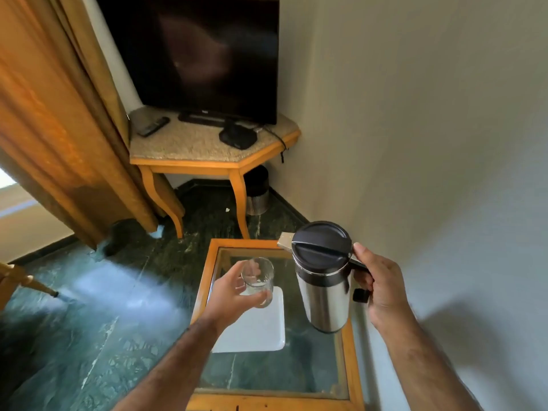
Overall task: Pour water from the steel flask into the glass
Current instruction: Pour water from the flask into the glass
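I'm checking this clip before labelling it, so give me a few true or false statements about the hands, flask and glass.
1. The right hand holds the steel flask by its handle. True.
2. The flask's black lid is off. False: it sits on top.
3. The left hand grips the glass. True.
4. The glass is full to the brim. False: it looks nearly empty.
5. The flask stands on the white tray. False: it is held beside the glass.

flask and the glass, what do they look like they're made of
The flask looks like brushed steel, grey with soft reflections; its lid and handle look like matte black plastic. The glass seems to be clear glass, since the fingers and white tray show through it.
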The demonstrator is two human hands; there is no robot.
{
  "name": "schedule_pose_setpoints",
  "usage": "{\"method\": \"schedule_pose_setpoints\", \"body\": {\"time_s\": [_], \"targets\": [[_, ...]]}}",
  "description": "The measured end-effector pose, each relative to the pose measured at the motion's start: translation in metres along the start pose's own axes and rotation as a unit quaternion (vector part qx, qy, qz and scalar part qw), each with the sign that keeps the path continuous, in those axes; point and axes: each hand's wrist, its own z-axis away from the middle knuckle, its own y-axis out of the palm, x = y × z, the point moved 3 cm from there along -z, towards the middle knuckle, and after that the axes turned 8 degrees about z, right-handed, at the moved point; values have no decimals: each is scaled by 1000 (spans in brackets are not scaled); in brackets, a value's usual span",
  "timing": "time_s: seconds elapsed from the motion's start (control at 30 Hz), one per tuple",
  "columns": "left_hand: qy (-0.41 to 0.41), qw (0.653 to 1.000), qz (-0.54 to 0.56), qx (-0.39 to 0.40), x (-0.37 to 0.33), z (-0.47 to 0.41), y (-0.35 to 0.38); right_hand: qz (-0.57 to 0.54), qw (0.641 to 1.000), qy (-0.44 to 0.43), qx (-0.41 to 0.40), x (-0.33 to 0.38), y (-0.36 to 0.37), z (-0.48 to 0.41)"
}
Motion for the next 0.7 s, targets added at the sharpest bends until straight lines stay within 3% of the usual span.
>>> {"method": "schedule_pose_setpoints", "body": {"time_s": [0.33, 0.7], "targets": [[52, 999, 8, -2, -120, 54, -26, 98, 993, -37, 58, 121, 27, 31], [74, 997, -12, -11, -161, 90, -54, 215, 967, -93, 105, 201, 58, 45]]}}
